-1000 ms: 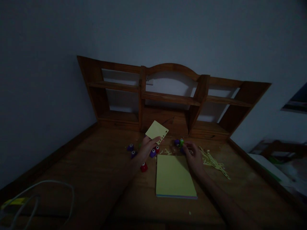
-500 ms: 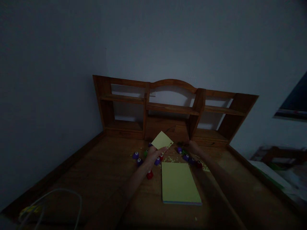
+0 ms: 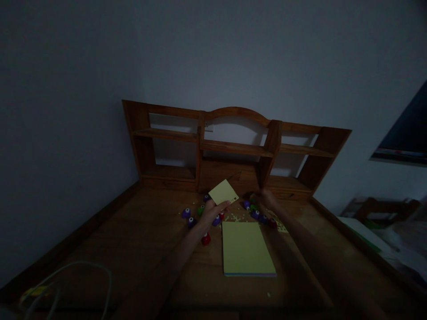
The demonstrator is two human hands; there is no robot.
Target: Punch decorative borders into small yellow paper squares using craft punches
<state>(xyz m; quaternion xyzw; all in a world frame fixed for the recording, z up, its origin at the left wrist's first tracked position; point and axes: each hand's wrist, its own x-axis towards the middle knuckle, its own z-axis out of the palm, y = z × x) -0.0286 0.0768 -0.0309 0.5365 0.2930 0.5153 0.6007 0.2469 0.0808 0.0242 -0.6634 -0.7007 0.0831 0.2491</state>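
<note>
My left hand (image 3: pixel 209 214) is closed on a small pale yellow card (image 3: pixel 223 192), thumb on top, raised above the desk. Small heart-shaped holes run along the card's lower right edge. At the back of the desk, my right hand (image 3: pixel 267 199) has its fingers closed at a green paper punch (image 3: pixel 252 198); dimness blurs the grip. Beneath it are a second green punch (image 3: pixel 254 207), purple punches (image 3: pixel 255 215) and a red punch (image 3: pixel 272 223). Around my left hand stand more punches: purple (image 3: pixel 191 222), green (image 3: pixel 200 210) and red (image 3: pixel 206 239).
A stack of yellow paper (image 3: pixel 248 249) lies in front, with punched bits (image 3: pixel 236 218) behind it. Punched paper strips (image 3: pixel 282 228) are partly hidden under my right arm. A wooden shelf (image 3: pixel 236 146) borders the back. A white cable (image 3: pixel 108 275) loops at the front left.
My right hand has moved back and slightly right, off the row of punches, uncovering a red and several purple ones. The left hand keeps the card. The head view has shifted.
</note>
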